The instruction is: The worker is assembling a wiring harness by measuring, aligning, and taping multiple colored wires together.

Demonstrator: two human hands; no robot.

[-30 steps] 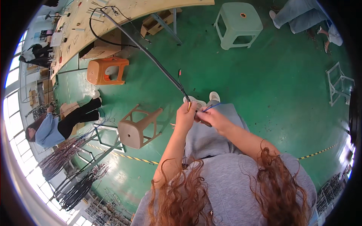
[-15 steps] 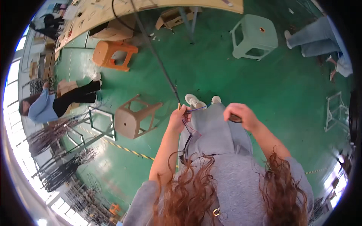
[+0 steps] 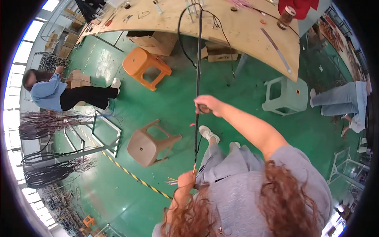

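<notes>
A long black cable (image 3: 198, 59) runs straight down from the table's far side towards my body. Its near end is pinched in my left hand (image 3: 186, 180), low and close to my waist. Thin coloured wires (image 3: 172, 181) fan out to the left of that hand. Farther up, my right hand (image 3: 209, 104) is closed at the cable, with a roll of dark tape (image 3: 204, 109) in its fingers. Whether those fingers also grip the cable I cannot tell. A small pinkish-red scrap (image 3: 192, 125) shows beside the cable below the right hand.
Ahead stands a wooden table (image 3: 252, 35) with a jar (image 3: 286, 17) and a metal strip (image 3: 276, 49). Around me are an orange stool (image 3: 144, 65), a beige stool (image 3: 142, 148) and a pale green stool (image 3: 286, 94). People stand left and right. Cable bundles (image 3: 49, 170) hang on racks at left.
My right hand has moved forward and left to the cable with the tape roll. My left hand has drawn back towards my waist. The view has tilted up, showing more of the table.
</notes>
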